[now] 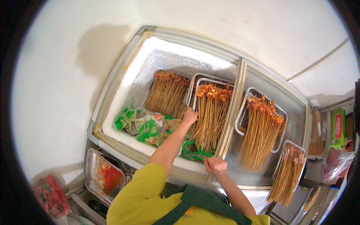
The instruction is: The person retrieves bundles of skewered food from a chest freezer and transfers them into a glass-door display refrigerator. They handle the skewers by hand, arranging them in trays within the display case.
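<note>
Inside a frosted chest freezer, a metal tray point(197, 81) holds many wooden skewers with orange-red meat pieces point(215, 92) at their far ends. My left hand point(190, 116) is closed at this tray's left edge. Near the freezer's front rim, my right hand point(215, 165) is closed by green-and-clear plastic bags point(197, 153) and the skewers' lower ends; whether it grips anything cannot be told. Another batch of skewers point(167, 94) lies deeper at the left. On the freezer's right glass lid point(292, 112) rests a tray of skewers point(258, 135).
More skewers point(288, 174) lie on a tray at the lid's right front corner. A stained metal tray point(105, 177) leans below the freezer's front left. Red plastic bags point(52, 195) are at lower left. Shelves with boxes point(337, 128) stand at right; walls border the freezer.
</note>
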Demonstrator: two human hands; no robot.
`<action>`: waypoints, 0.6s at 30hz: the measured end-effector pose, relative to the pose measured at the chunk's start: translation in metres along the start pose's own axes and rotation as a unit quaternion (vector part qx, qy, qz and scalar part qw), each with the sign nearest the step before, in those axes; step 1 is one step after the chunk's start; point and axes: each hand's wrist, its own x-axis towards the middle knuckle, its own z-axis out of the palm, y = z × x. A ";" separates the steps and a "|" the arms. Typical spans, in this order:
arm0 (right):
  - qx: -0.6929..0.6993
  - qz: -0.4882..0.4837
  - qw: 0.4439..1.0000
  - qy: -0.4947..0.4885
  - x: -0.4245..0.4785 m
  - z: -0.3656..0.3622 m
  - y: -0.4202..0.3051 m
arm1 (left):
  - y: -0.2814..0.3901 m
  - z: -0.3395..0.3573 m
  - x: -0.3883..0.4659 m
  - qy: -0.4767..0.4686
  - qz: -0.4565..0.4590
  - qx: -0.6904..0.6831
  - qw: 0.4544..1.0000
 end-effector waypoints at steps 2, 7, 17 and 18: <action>0.011 -0.003 1.000 -0.004 0.000 0.000 0.002 | 0.007 -0.002 0.000 -0.003 0.003 0.034 0.999; 0.015 -0.006 1.000 -0.001 0.002 0.000 0.003 | 0.001 -0.003 0.019 -0.105 -0.079 -0.109 0.985; 0.032 -0.012 0.999 0.006 0.006 -0.004 0.004 | -0.012 -0.039 0.010 -0.026 -0.036 -0.251 0.967; 0.035 -0.014 0.999 0.006 0.006 -0.004 0.003 | -0.015 -0.053 0.006 -0.019 -0.057 -0.254 0.965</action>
